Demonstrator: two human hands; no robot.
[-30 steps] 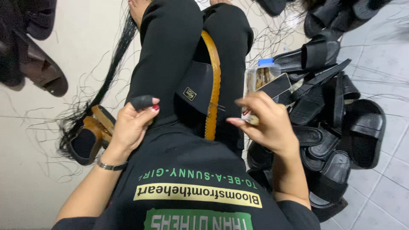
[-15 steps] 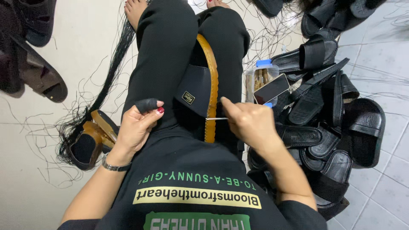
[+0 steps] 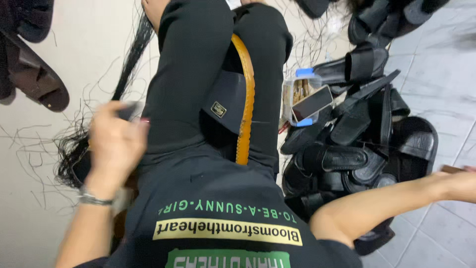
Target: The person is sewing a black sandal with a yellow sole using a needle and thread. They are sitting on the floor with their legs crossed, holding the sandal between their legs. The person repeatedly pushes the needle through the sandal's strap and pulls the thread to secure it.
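a black sandal with a tan-edged sole [image 3: 233, 101] lay wedged between my legs, its strap facing up with a small metal tag on it. my left hand [image 3: 115, 144] was blurred, fingers curled beside my left thigh, and i could not tell what, if anything, it gripped. my right hand [image 3: 458, 179] was stretched far out to the right, mostly past the frame edge, over the pile of black sandals [image 3: 357, 149] on the tiled floor; its grip could not be told. a thin thread ran from the sole's edge.
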